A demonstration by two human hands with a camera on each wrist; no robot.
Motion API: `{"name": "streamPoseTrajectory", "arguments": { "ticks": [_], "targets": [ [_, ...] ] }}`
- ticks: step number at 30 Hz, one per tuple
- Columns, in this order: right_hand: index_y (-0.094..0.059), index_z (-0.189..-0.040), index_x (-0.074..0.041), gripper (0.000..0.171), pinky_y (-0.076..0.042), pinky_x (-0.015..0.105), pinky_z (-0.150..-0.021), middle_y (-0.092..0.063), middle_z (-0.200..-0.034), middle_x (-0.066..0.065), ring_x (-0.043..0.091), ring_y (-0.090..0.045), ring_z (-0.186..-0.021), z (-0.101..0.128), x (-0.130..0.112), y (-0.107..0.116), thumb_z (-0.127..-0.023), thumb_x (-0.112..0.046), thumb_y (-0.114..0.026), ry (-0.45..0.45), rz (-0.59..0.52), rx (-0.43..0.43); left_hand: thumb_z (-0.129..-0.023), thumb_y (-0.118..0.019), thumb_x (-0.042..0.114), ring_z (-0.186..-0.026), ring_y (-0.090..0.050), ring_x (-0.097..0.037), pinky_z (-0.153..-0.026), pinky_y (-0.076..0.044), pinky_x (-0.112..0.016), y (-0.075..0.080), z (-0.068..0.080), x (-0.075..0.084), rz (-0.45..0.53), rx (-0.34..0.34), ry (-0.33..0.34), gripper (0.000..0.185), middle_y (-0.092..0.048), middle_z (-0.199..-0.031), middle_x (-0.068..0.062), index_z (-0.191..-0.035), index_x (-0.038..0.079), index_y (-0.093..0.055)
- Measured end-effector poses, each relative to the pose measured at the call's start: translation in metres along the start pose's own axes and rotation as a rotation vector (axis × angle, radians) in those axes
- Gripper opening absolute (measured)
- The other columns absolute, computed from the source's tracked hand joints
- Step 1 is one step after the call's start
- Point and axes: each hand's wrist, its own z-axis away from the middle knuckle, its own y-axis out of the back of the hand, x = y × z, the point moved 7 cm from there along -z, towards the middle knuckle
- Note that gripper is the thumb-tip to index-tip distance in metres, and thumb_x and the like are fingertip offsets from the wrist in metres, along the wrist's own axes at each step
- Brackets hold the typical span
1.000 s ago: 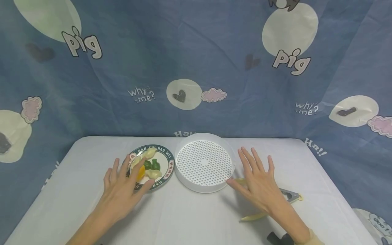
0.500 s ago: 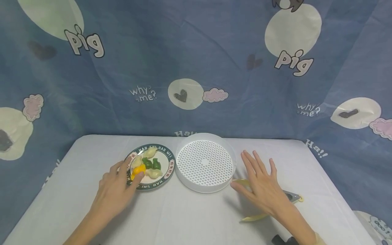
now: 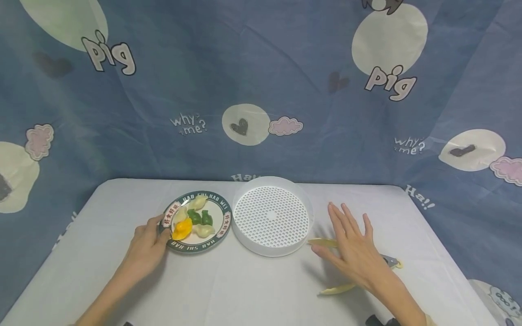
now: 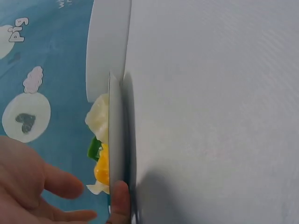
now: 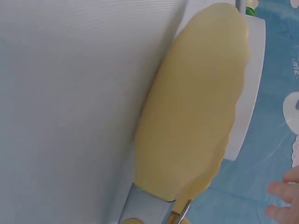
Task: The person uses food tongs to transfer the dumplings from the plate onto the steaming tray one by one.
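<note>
A: Left side, as I read it from my station: the left hand (image 3: 144,246) rests on the table (image 3: 244,290) at the near-left rim of the plate (image 3: 222,226), thumb touching that rim, fingers loosely curled and gripping nothing. The left wrist view shows the thumb (image 4: 119,200) against the plate's edge.

B: What is on the plate?

A: I count 1 yellow dumpling (image 3: 182,228) nearest the hand, 2 green dumplings (image 3: 200,218) in the middle, and pale dumplings (image 3: 198,202) at the far and near sides. The plate sits toward the table's far edge, left of centre.

B: And the right side?

A: The right hand (image 3: 355,249) lies flat and open, fingers straight, over the tongs (image 3: 326,243). Its palm covers their middle; I cannot tell whether it presses them. 1 cream tip points at the steamer tray (image 3: 272,217), the other lies nearer the front edge.

B: Where is the tray?

A: Just right of the plate, close beside it.
</note>
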Motion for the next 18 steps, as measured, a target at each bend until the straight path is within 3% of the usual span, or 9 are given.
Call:
{"name": "streamPoseTrajectory", "arguments": {
  "ticks": [4,7,9,13,18],
  "targets": [
    [-0.016,-0.172,-0.003,0.104,-0.007,0.076,-0.127,-0.03,-0.177,0.02,0.042,-0.02,-0.168,0.003,0.002,-0.001,-0.101,-0.061,-0.065,-0.007,-0.002,-0.019,-0.112,-0.04,0.014,-0.097,-0.061,-0.03,-0.077,-0.051,-0.039,-0.004,-0.003,-0.004,0.043,-0.021,0.012,0.062,-0.052,-0.129,-0.037,-0.161,-0.019,-0.02],
    [-0.017,-0.172,-0.002,0.104,-0.007,0.075,-0.127,-0.03,-0.177,0.021,0.042,-0.019,-0.168,0.005,0.004,-0.001,-0.101,-0.062,-0.064,-0.01,-0.002,-0.033,-0.112,-0.042,0.013,-0.091,-0.066,-0.023,-0.081,-0.053,-0.04,-0.006,-0.006,-0.008,0.06,-0.044,0.04,0.066,-0.054,-0.133,-0.041,-0.161,-0.021,-0.016],
    [-0.017,-0.172,-0.003,0.104,-0.007,0.075,-0.126,-0.031,-0.177,0.02,0.042,-0.019,-0.168,0.007,0.005,-0.001,-0.101,-0.063,-0.064,-0.008,-0.004,-0.04,-0.111,-0.045,0.013,-0.086,-0.069,-0.019,-0.083,-0.054,-0.041,-0.006,-0.008,-0.01,0.067,-0.051,0.053,0.068,-0.054,-0.138,-0.044,-0.161,-0.022,-0.014],
    [-0.021,-0.172,-0.008,0.101,-0.015,0.075,-0.124,-0.033,-0.176,0.017,0.042,-0.021,-0.166,0.01,0.009,-0.002,-0.1,-0.063,-0.065,0.016,-0.041,-0.06,-0.11,-0.049,0.011,-0.079,-0.071,-0.013,-0.073,-0.055,-0.031,-0.006,-0.01,-0.013,0.078,-0.046,0.065,0.07,-0.054,-0.14,-0.044,-0.16,-0.023,-0.015],
    [-0.034,-0.166,-0.012,0.092,-0.028,0.07,-0.119,-0.042,-0.169,0.013,0.042,-0.034,-0.159,0.016,0.017,-0.003,-0.098,-0.06,-0.071,0.062,-0.084,-0.084,-0.109,-0.05,0.01,-0.078,-0.071,-0.012,-0.065,-0.053,-0.024,-0.005,-0.009,-0.016,0.095,-0.044,0.065,0.07,-0.053,-0.14,-0.044,-0.16,-0.023,-0.015]
  ]
}}
